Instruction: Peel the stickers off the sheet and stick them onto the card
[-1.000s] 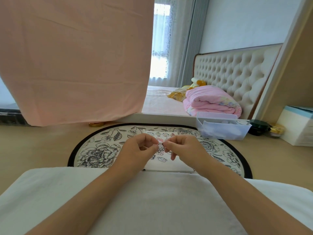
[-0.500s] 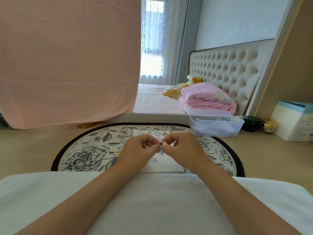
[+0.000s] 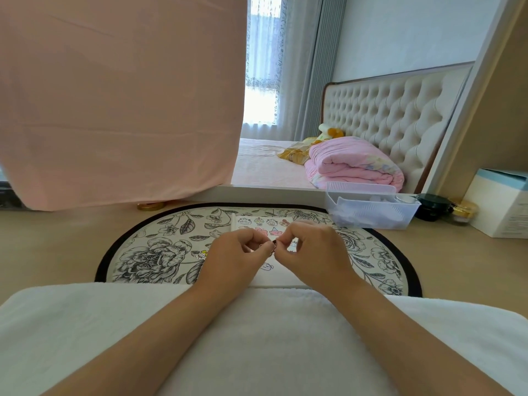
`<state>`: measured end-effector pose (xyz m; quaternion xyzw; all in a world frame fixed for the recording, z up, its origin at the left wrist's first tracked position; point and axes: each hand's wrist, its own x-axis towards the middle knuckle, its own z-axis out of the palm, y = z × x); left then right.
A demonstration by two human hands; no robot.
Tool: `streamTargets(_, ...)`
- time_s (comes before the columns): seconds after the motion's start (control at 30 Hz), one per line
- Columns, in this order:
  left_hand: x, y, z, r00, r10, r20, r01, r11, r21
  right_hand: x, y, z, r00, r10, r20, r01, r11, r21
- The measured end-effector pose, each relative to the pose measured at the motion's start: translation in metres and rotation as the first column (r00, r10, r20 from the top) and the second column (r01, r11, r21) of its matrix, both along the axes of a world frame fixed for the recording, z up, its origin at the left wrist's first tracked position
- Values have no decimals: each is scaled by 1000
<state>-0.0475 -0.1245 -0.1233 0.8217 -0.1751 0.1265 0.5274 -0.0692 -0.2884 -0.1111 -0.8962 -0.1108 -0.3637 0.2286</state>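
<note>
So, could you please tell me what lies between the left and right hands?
A small sticker, pinched by the left hand and right hand, seen in the head view.

Bright window (image 3: 261, 67) and grey curtain (image 3: 317, 67) at 12 o'clock; tufted headboard (image 3: 400, 110) at 2; pink cloth (image 3: 114, 95) hanging at 10.

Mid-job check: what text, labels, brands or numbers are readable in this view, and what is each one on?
No text here reads legibly.
On the white and blue box: lines of small print low on its side, too blurred to read.
On the sticker sheet: cartoon figures only, no lettering I can make out.
On the sticker pinched between the left hand and the right hand: too small to tell.
</note>
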Motion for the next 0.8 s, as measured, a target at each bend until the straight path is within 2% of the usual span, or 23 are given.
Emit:
streamTargets(0.17, 2, 1, -2, 1000, 16, 27, -17, 1000, 22, 2, 6, -2, 991, -21, 130, 36, 993, -112)
streamTargets(0.23, 3, 3, -3, 999, 32, 23, -32, 999, 19, 3, 5, -2, 994, 14, 111, -3, 995, -100)
streamTargets(0.3, 4, 4, -2, 999, 28, 17, -28, 1000, 6, 2, 4, -1, 996, 80, -31, -77, 994, 74)
streamTargets(0.37, 5, 6, -1, 1000, 2, 11, -2, 1000, -9, 1, 2, 3, 950, 223, -218, -132, 922, 365)
streamTargets(0.43, 4, 8, 1, 999, -49, 9, 49, 999, -18, -1, -2, 5, 891, 325, -317, -123, 845, 521)
streamTargets(0.67, 4, 12, 3, 988, -149, -33, 148, 988, -50, -3, -9, 7, 786, 483, -386, -123, 734, 668)
streamTargets(0.8, 4, 13, 3, 987, -158, -31, 157, 987, -31, -3, -8, 8, 780, 485, -394, -142, 752, 644)
